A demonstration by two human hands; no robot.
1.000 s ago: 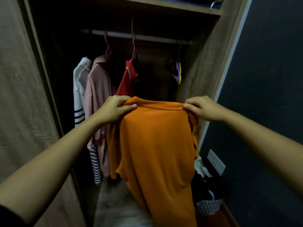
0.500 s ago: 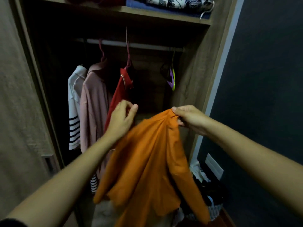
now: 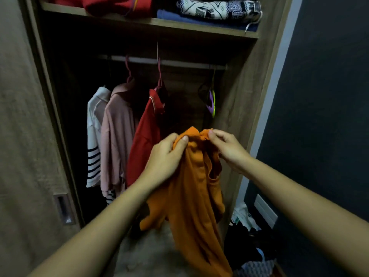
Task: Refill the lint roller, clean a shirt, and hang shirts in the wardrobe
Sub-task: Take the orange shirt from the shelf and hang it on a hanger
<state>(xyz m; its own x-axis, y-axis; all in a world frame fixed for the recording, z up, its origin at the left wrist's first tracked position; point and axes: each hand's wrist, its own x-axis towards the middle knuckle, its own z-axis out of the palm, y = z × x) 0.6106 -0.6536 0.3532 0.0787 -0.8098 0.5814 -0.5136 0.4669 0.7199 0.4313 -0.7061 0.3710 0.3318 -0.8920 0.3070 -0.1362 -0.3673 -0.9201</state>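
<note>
This is a home bedroom or dressing corner, seen at an open built-in wardrobe (image 3: 235, 108) of wood-grain panels. Shirts hang on hangers from a metal rail (image 3: 179, 62), folded clothes (image 3: 209, 11) lie stacked on the shelf (image 3: 139, 21) above, and a wall socket (image 3: 265, 210) sits low on the dark wall (image 3: 323, 96).

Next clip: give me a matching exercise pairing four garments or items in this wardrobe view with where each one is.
Things:
1. orange shirt
2. red collared shirt
3. black-and-white patterned folded cloth
4. purple and green empty hangers

Places:
A. top shelf, on blue folded fabric
B. right end of the rail
C. bunched in both hands, left hand and right hand
D. on a hanger, right of the pink shirt

Pairs: 1-C, 2-D, 3-A, 4-B
</note>
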